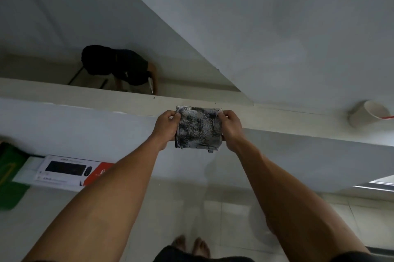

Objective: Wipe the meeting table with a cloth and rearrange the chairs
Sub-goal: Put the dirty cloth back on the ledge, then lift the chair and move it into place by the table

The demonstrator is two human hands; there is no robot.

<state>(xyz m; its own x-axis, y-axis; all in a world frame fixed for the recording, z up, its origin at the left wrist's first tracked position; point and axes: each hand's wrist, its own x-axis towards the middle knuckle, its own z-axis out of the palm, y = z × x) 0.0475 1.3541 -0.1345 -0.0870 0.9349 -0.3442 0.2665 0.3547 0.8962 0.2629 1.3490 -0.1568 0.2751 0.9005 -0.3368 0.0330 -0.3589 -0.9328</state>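
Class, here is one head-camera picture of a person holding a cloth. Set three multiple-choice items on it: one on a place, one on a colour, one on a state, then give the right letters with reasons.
1. Where does the keyboard box lie?
A. at lower left, beside a green mat
B. at upper right, next to the paper cup
C. between the person's feet

2. What colours is the cloth?
A. plain red
B. mottled black and white
C. plain yellow

3. How is the cloth held?
A. draped over one forearm
B. lying loose on the floor
C. folded, gripped at both sides by two hands

Answers:
1 A: the box sits at the left edge of the view, next to the green mat.
2 B: dark and pale patches cover its face.
3 C: the left hand and right hand each hold one edge.
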